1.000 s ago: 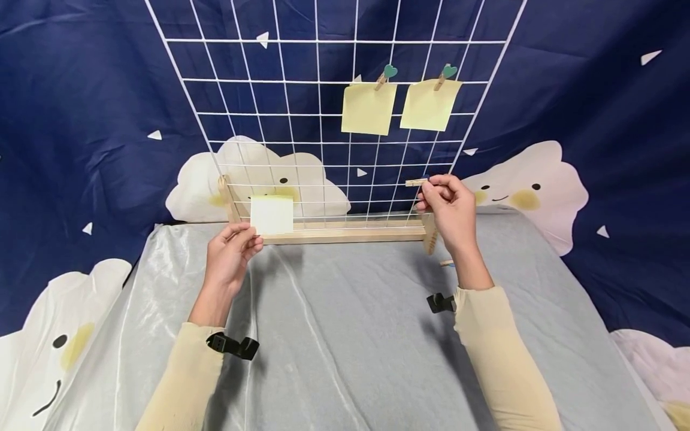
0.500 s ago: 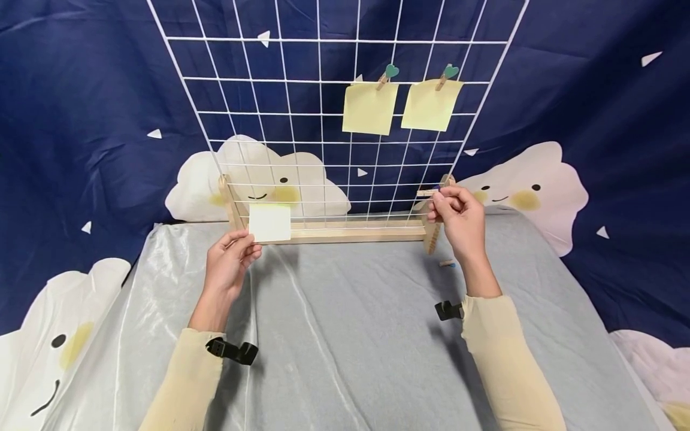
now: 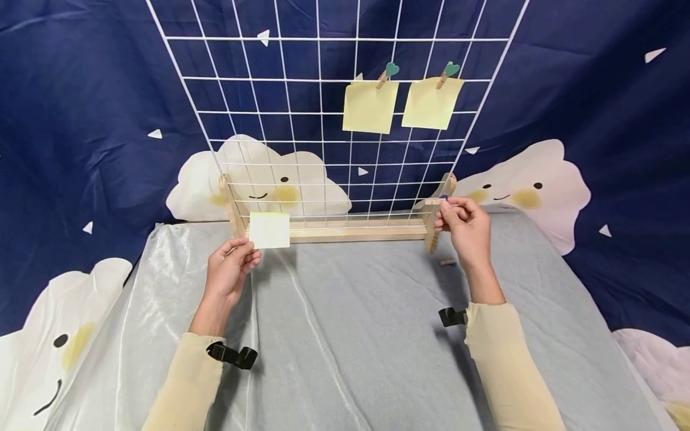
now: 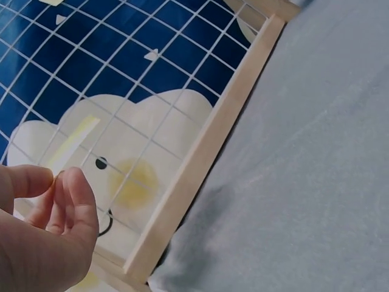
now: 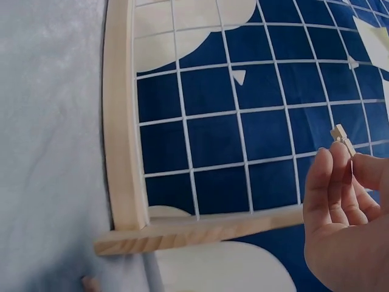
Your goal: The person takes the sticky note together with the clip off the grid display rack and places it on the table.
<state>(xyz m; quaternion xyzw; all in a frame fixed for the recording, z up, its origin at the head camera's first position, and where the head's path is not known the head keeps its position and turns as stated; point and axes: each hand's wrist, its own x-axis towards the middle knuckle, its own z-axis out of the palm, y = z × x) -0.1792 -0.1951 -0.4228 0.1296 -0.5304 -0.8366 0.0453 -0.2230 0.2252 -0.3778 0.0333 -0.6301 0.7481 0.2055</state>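
Observation:
My left hand (image 3: 230,269) pinches the lower left corner of a pale sticky note (image 3: 269,230), held up in front of the grid's wooden base. Seen from the left wrist, that note (image 4: 76,141) is nearly edge-on above the thumb and fingertips. Between thumb and fingers, my right hand (image 3: 468,230) pinches a small wooden clothespin (image 3: 433,202) with a dark blue end, near the stand's right foot. The right wrist view shows the clothespin's tip (image 5: 341,139) poking out past the fingertips. Two yellow notes (image 3: 369,108) hang higher on the white wire grid (image 3: 321,126), each under a clothespin with a green heart (image 3: 392,69).
A wooden stand (image 3: 356,232) carries the grid at the back of the grey cloth-covered table (image 3: 345,335). Another small clothespin (image 3: 447,262) with a blue end lies on the cloth by the stand's right foot. A navy curtain with clouds (image 3: 81,78) hangs behind.
Both hands have come down a little, the left with the note and the right with the clothespin. The right hand has also shifted rightward. The hanging notes stay in place.

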